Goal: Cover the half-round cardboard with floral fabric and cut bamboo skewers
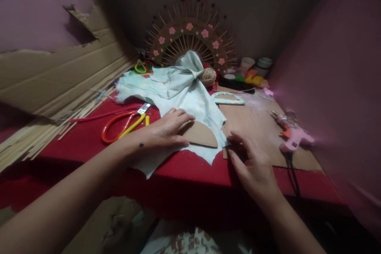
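A half-round piece of cardboard lies on a pale blue-green cloth spread over the table. My left hand rests across the left part of this cardboard, fingers stretched out and thumb apart, pressing it against the cloth. At the cloth's right edge is my right hand, its thumb and fingers apart with a gap between them. Its fingertips come close to the cloth's edge and the flat cardboard sheet; whether they touch the cloth is unclear. Beyond sits a cloth-edged half-round frame.
Red-and-yellow-handled scissors lie left of the cloth, near bundled thin sticks. A pink glue gun with a black cord rests at right. Behind are a twine ball, a flowered stick fan and tubs. Torn cardboard leans left.
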Motion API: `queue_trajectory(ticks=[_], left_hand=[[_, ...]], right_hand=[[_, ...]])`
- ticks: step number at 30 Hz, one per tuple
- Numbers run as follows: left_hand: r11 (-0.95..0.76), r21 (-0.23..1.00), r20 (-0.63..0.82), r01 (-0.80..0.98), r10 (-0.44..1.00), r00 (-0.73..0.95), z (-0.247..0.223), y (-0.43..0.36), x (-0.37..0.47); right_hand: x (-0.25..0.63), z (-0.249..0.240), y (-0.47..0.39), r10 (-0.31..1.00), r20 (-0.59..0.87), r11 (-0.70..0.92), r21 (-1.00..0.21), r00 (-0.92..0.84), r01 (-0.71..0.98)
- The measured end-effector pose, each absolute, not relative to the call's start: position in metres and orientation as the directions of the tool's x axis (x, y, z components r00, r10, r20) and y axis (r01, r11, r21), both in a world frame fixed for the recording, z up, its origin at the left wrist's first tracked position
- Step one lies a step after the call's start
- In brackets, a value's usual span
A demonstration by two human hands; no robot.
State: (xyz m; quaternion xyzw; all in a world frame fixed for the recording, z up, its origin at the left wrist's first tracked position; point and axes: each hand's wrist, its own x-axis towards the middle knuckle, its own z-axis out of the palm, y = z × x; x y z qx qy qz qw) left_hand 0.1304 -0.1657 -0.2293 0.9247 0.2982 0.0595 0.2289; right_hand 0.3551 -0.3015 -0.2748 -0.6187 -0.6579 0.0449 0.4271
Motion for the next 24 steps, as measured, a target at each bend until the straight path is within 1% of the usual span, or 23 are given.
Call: queue_trajectory(ticks=[8, 16, 20, 24], left_hand=[[-0.682, 0.478, -0.054, 0.554, 0.607, 0.793, -0.227, -0.165, 0.133], [-0.674, 0.474, -0.051, 0.567, 0.622, 0.782, -0.229, -0.164, 0.132], [-0.668, 0.467, -0.052, 0.58, 0.634, 0.771, -0.228, -0.162, 0.132], [-0.675, 0.465, -0.043, 0.573, 0.63, 0.776, -0.228, -0.16, 0.133]], right_hand=[[0.357, -0.271, -0.293, 0.847, 0.529, 0.261, -0.487, 0.045, 0.833], [0.36, -0.264, -0.283, 0.852, 0.513, 0.302, -0.323, -0.102, 0.897], [0.361, -0.267, -0.282, 0.831, 0.542, 0.331, -0.298, -0.127, 0.895], [0.362, -0.268, -0.282, 0.815, 0.566, 0.351, -0.312, -0.124, 0.883]])
